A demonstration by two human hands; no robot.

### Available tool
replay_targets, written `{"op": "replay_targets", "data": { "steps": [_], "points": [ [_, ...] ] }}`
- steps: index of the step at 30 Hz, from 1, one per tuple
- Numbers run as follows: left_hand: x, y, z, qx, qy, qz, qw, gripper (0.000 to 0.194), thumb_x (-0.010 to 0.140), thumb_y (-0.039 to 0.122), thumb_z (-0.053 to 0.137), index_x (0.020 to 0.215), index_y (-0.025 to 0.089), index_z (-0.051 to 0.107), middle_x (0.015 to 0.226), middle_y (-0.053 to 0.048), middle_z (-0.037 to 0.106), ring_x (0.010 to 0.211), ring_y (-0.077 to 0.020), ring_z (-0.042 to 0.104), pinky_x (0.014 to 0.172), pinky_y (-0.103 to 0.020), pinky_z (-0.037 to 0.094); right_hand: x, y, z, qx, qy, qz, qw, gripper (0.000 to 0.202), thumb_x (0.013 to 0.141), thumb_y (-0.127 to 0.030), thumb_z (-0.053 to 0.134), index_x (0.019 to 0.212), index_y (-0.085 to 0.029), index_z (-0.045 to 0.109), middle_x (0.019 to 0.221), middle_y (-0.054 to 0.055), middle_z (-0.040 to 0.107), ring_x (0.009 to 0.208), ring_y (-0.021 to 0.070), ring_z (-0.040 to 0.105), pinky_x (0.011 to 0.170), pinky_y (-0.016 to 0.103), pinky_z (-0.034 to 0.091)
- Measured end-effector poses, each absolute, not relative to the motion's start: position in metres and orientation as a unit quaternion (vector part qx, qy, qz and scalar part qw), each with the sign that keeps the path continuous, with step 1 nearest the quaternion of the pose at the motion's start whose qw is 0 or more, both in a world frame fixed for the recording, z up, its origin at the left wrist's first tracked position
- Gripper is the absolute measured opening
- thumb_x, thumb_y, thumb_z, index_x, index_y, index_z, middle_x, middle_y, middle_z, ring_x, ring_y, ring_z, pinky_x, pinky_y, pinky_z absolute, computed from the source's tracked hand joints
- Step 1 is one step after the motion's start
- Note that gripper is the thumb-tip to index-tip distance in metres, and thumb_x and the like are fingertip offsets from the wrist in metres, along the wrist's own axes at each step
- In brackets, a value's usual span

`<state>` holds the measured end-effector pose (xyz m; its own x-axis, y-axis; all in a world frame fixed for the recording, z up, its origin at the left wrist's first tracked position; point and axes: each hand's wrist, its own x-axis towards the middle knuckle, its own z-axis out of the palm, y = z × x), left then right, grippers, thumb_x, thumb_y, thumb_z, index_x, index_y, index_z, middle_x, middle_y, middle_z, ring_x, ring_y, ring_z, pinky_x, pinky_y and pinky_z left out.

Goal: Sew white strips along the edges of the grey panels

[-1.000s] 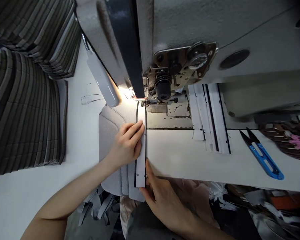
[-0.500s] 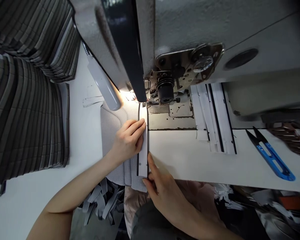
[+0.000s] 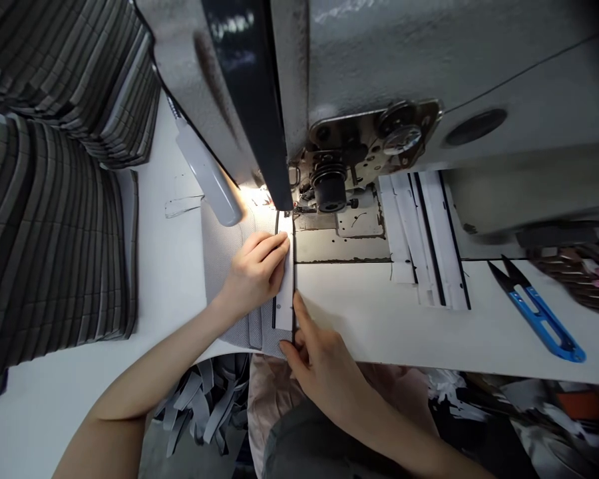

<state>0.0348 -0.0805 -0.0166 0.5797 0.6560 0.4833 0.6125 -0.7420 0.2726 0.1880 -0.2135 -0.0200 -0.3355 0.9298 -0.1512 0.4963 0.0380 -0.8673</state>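
Observation:
A light grey fabric panel (image 3: 229, 256) lies under the head of a sewing machine (image 3: 329, 189). Along its right edge runs a white strip (image 3: 283, 313) with a black border, its far end beneath the machine's needle area. My left hand (image 3: 257, 269) presses on the strip, fingers together and bent, just on the near side of the presser foot. Lower down, my right hand (image 3: 324, 372) grips the panel's near right edge: the thumb is on the fabric, the index finger stretches along the border, and the other fingers are curled and partly hidden. The needle itself is hidden.
A lit lamp (image 3: 209, 173) hangs left of the needle area. Tall stacks of grey padded pieces (image 3: 54, 233) stand at the left. More white strips (image 3: 429, 239) lie on the right, beside blue thread snips (image 3: 542, 313). Grey scraps (image 3: 204, 402) hang below the table edge.
The panel and white strip have slid a little farther under the machine, away from me. Both hands have moved forward slightly with them, keeping their holds.

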Motion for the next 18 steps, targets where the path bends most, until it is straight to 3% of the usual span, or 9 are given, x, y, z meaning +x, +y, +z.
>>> {"op": "replay_targets", "data": {
  "steps": [8,18],
  "points": [
    [0.034,-0.072,-0.019,0.885,0.368,0.282,0.053,0.029,0.096,0.015,0.049,0.119,0.019,0.067,0.115,-0.012,0.071,0.105,-0.0239,0.064,0.092,-0.044,0.056,0.183,-0.200,-0.017,-0.555,-0.667,0.447,0.218,0.074,0.097,-0.028,0.050,0.157,0.004,0.019,0.059,-0.001,0.058,0.050,0.0157,0.052,0.054,0.029,0.048],
    [0.034,-0.076,-0.017,0.889,0.363,0.275,0.046,0.031,0.095,0.015,0.049,0.121,0.018,0.067,0.117,-0.012,0.071,0.105,-0.0247,0.063,0.090,-0.044,0.057,0.183,-0.183,-0.017,-0.557,-0.647,0.457,0.249,0.064,0.097,-0.021,0.040,0.156,0.000,0.026,0.062,0.001,0.063,0.052,0.0164,0.058,0.054,0.027,0.048]
  ]
}}
